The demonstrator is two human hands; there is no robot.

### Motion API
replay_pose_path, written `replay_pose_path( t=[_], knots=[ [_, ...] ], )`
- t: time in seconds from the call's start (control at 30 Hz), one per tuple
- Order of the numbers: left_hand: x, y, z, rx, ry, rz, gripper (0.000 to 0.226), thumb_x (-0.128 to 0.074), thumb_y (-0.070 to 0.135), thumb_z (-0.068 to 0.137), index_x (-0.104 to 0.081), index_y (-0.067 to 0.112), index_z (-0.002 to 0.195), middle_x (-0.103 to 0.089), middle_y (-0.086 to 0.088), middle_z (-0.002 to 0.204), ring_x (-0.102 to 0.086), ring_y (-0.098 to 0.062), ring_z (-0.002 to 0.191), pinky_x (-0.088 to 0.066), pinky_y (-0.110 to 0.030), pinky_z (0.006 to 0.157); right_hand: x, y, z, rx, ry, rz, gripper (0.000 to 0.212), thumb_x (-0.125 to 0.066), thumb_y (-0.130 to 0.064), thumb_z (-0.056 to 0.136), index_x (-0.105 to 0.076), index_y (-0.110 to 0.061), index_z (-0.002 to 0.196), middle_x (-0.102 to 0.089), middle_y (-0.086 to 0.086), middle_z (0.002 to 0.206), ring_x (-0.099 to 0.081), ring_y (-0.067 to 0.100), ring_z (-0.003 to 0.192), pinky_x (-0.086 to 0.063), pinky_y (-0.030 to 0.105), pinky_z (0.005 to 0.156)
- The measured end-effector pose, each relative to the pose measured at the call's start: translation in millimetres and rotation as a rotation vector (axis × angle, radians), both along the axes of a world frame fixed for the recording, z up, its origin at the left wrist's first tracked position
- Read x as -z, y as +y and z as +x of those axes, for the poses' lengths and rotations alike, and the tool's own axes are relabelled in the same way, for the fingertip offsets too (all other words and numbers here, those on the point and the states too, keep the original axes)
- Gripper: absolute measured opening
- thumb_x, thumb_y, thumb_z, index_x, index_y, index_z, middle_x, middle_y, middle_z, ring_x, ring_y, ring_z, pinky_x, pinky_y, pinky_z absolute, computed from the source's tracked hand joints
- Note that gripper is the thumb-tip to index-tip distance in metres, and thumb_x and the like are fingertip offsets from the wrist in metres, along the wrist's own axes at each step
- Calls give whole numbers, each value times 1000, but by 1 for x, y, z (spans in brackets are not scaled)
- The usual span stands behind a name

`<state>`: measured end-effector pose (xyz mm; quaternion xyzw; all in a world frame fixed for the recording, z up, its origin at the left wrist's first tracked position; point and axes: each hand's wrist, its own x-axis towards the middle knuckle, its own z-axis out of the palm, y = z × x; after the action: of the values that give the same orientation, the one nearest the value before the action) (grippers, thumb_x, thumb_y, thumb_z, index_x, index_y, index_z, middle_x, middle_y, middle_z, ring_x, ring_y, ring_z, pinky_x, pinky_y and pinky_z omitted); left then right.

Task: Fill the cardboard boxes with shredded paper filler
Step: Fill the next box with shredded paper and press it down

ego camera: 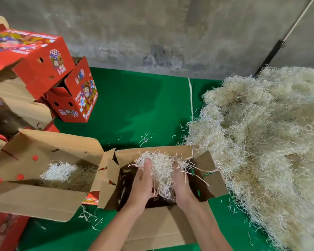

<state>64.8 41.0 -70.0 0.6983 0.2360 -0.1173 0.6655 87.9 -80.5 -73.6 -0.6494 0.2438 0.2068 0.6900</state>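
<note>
We find both hands, the left hand (143, 180) and the right hand (180, 182), grasping 1 clump of shredded paper (159, 169) between them, held over the near open box (163, 223), whose dark interior looks otherwise bare; we judge the filling step is in hand, and the next move calls for lowering and releasing the clump inside. We count 2 open boxes, the left open box (43, 201) already holding filler, 1 large filler pile (261, 133) at right, and at least 2 red printed boxes (34, 57) stacked far left.

Pale shredded-paper clump (159, 171) above open cardboard box (203, 180)
</note>
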Motion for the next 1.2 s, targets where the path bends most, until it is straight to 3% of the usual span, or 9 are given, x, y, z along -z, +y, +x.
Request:
replay_pose_path(
  t=[0.1,0.3,0.43,0.57,0.63,0.8,0.93,1.1,1.2],
  knots=[
    [3,-11,8,-245,33,-38,65,-40,53,102,-21,27,158,-28,6,162,-28,-17,147,-24,-35,116,1,12,-13,-97,-117,-121,6,-53,-28,93,-55,-24,89,-64,-12,61,-53,0,50,-41,15,50],
    [15,-22,-4,-252,-32,0,63,-53,42,101,-30,22,156,-36,1,159,-32,-15,146,-24,-35,120,-6,22,-21,52,-264,-112,6,-60,-29,100,-64,-26,96,-71,-9,86,-67,3,81,-55,26,75],
    [12,15,6,-463,106,-129,87,-65,68,82,-37,20,149,-50,-1,145,-51,-22,124,-36,-43,109,-6,-6,-4,136,-245,-195,22,-50,-28,104,-52,-21,83,-39,-12,49,-36,2,40,-36,28,40],
    [13,8,6,-480,117,-236,61,-63,56,89,-46,21,135,-56,-9,136,-60,-25,111,-40,-41,103,-1,-1,-2,212,-282,-175,12,-46,-31,106,-57,-30,108,-30,-22,92,-55,-1,64,-53,22,65],
    [16,-18,-3,-332,58,-265,45,-61,40,97,-52,18,134,-62,-13,132,-60,-33,120,-47,-41,100,1,15,-11,123,-275,-124,12,-49,-28,105,-60,-27,109,-73,-5,88,-65,4,70,-58,21,70],
    [15,24,12,-576,91,-173,56,-64,59,89,-55,17,125,-59,9,107,-55,-15,101,-41,-35,99,-1,-33,5,330,-261,-203,41,-50,-55,99,-59,-16,92,-54,-4,70,-50,10,57,-48,28,58],
    [16,-13,3,-354,75,-154,38,-58,43,97,-60,13,119,-58,12,58,-49,0,49,-45,-20,55,5,7,-14,165,-316,-211,33,-50,-52,101,-52,-19,95,-52,-7,73,-47,7,59,-45,27,62],
    [11,32,9,-443,61,-30,76,-47,75,84,-52,22,138,-59,-3,136,-52,-24,131,-36,-45,114,-7,-46,4,319,-292,-190,33,-43,-47,104,-63,-20,106,-33,-9,46,-25,7,38,-24,21,35],
    [12,6,2,-305,-36,-21,74,-44,72,88,-51,18,137,-65,15,79,-64,5,72,-55,-16,71,-10,-22,-1,260,-380,-169,49,-41,-61,98,-62,-17,104,-31,0,46,-30,13,35,-25,20,42]
  ],
)
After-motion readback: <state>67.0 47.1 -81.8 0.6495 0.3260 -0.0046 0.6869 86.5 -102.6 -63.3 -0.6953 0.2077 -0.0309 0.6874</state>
